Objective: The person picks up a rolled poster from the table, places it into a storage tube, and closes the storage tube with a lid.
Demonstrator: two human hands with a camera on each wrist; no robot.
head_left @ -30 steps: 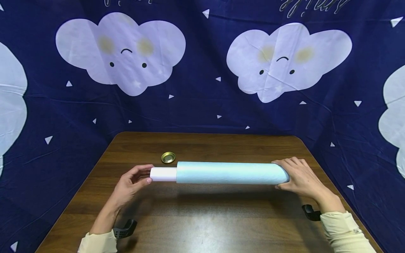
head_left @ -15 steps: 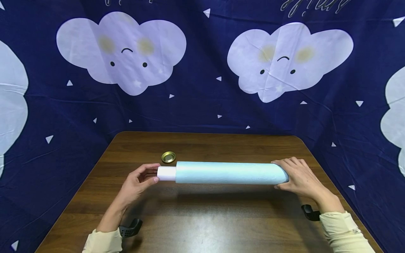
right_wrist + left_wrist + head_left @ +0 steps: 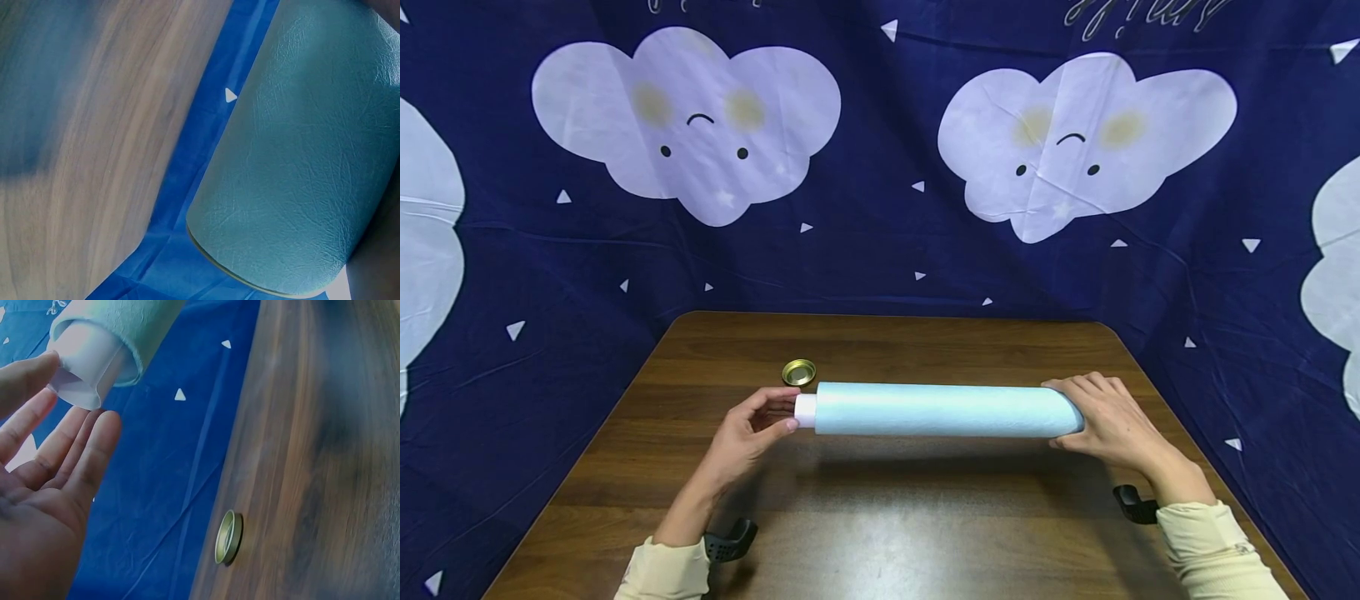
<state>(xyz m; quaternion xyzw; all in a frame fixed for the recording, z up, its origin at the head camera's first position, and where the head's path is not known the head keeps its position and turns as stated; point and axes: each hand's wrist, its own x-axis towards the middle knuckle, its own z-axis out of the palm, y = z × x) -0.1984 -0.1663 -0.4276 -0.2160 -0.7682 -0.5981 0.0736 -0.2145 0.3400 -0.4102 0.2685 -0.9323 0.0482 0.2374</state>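
Note:
A light blue mailing tube (image 3: 940, 409) is held level above the table, crosswise in the head view. My right hand (image 3: 1112, 421) grips its right end, thumb below and fingers over the top; in the right wrist view the tube (image 3: 300, 156) shows a creased surface. Out of the left end sticks a short stub of rolled white paper (image 3: 806, 411). My left hand (image 3: 752, 429) pinches that stub between thumb and fingertips. In the left wrist view the paper roll (image 3: 87, 362) sits inside the tube's open mouth, narrower than it. The rest of the roll is hidden inside.
A round gold metal cap (image 3: 799, 372) lies on the brown wooden table (image 3: 880, 533), just behind the tube's left end. Behind the table hangs a dark blue cloth (image 3: 880, 242) with clouds and small triangles.
My left hand has moved right, pushing the paper roll deeper into the tube, so less white sticks out. The right hand and the tube have stayed almost still.

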